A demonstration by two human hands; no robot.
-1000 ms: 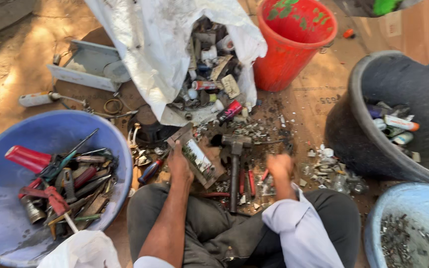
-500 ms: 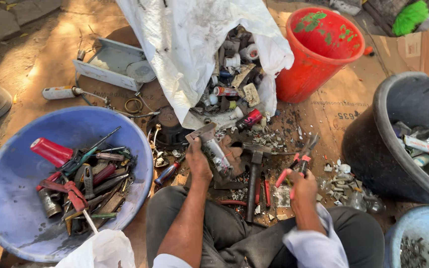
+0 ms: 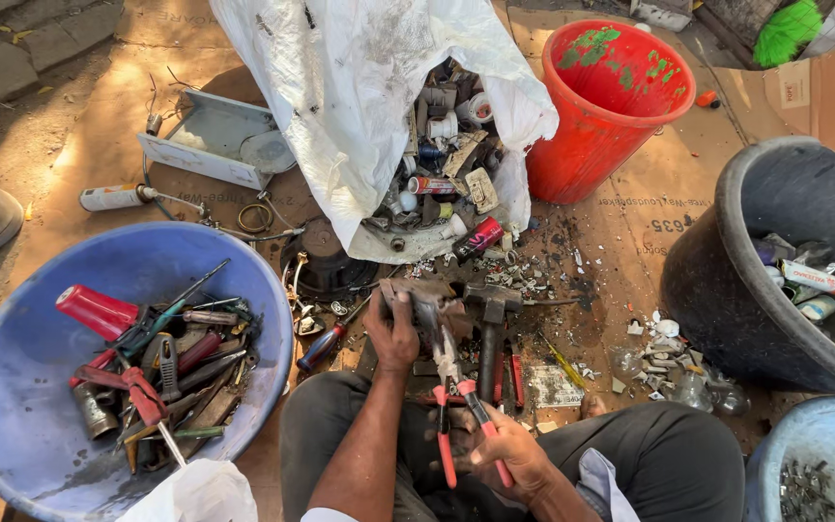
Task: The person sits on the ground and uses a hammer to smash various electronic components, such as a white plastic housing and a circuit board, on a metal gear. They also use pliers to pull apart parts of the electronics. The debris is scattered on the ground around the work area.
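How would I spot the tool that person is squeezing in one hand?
Start at the big blue plastic basin of tools; look right to the seated person's lap. The right hand grips red-handled metal pliers, biting a scrap piece; the hammer beside them lies untouched.

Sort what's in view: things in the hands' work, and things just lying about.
In hand: left hand gripping a rusty scrap piece; right hand holding red-handled pliers on it.
Lying about: hammer, red bucket, blue tool basin, white sack.

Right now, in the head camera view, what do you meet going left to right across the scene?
Blue tub of tools → left hand on a scrap metal piece → right hand gripping red-handled pliers → red bucket → black tub.
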